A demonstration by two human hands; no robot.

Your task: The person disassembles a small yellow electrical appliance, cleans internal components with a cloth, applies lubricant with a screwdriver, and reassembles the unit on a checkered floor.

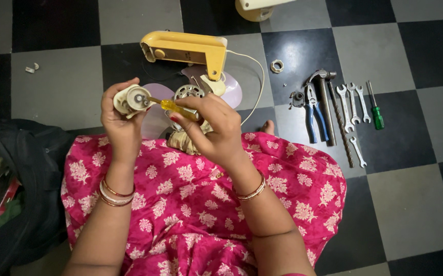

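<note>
Centre-left of the frame, the left hand [121,118] wraps its fingers round a small cream motor housing [131,99]; the right hand [210,128] pinches a yellow-handled screwdriver [176,107], tip set into that housing. Behind them a yellow fan body [185,49] and pale blades [231,92] crowd the checkered floor [58,87] — open tiles lie lower right. Pliers [313,110], hammer [324,102] and spanners [351,105] line the right. A black bag [25,168] is cut off at left, contents unclear.

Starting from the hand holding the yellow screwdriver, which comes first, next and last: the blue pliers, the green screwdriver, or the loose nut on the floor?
From the right hand:
1. Nut, on the floor up ahead of the hand.
2. Blue pliers, out to the right by the hammer.
3. Green screwdriver, farthest right, past the spanners.
</note>
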